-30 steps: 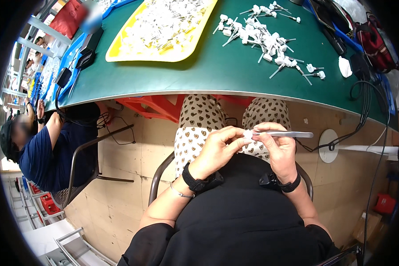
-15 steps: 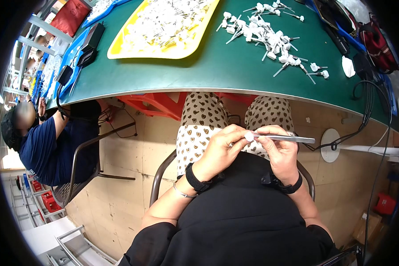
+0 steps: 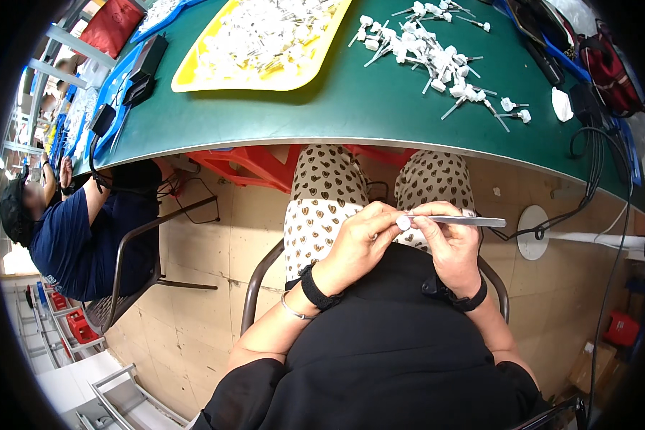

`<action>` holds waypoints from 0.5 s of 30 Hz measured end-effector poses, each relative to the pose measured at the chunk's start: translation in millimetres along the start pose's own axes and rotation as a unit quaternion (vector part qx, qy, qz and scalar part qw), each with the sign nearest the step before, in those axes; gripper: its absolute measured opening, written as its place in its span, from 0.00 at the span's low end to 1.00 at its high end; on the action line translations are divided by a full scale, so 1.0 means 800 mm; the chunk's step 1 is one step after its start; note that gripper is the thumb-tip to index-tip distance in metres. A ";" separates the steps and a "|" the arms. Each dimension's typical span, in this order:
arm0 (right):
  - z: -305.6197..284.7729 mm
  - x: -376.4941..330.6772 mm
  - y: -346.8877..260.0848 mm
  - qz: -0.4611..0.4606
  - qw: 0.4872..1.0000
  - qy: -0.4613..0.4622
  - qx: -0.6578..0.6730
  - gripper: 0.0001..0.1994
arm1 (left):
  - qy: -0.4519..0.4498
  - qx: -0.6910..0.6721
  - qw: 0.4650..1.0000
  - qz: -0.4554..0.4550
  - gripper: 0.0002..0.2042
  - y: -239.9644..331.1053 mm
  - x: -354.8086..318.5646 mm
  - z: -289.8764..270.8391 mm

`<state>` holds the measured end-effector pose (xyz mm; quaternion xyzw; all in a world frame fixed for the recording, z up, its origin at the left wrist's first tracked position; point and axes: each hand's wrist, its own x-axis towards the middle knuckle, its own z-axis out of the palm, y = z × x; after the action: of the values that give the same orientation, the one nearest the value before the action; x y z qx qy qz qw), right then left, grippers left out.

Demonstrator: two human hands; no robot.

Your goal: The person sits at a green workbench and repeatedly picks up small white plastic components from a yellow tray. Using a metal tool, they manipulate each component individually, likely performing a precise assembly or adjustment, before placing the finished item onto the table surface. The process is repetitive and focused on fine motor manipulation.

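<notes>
Above my lap, my left hand (image 3: 369, 235) pinches a small white round plastic piece (image 3: 403, 223) between thumb and fingers. My right hand (image 3: 451, 244) is closed on metal tweezers (image 3: 469, 221), whose blunt end points off to the right. The tweezers' tips meet the white piece, and my fingers partly cover them there. On the green table ahead lies a loose pile of small white plastic parts with thin tubes (image 3: 437, 57). To its left, a yellow tray (image 3: 258, 84) holds a heap of similar white parts.
A green table (image 3: 380, 107) spans the far side, its edge just beyond my knees. A crumpled white piece (image 3: 562, 105) and black cables (image 3: 592, 154) lie at its right. At the left, a person in dark blue (image 3: 97, 244) sits on a chair.
The tweezers have tilted slightly in my right hand, and both hands stay almost in place. The person at the left has shifted their head and raised an arm.
</notes>
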<state>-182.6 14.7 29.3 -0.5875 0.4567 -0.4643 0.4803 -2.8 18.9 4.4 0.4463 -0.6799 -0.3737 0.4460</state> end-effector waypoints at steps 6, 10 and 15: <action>0.002 0.000 -0.002 0.004 1.000 0.001 0.013 0.04 | 0.002 -0.002 1.000 -0.003 0.08 -0.002 -0.001 0.001; 0.001 0.000 0.000 0.006 1.000 0.001 0.005 0.04 | -0.004 0.005 1.000 -0.007 0.08 -0.003 -0.002 0.001; 0.002 0.001 -0.002 0.007 1.000 0.003 0.013 0.03 | -0.004 0.001 1.000 -0.010 0.08 0.000 -0.001 0.001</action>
<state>-181.0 14.2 30.6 -0.5766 0.4562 -0.4684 0.4899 -3.0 19.9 3.7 0.4515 -0.6778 -0.3796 0.4390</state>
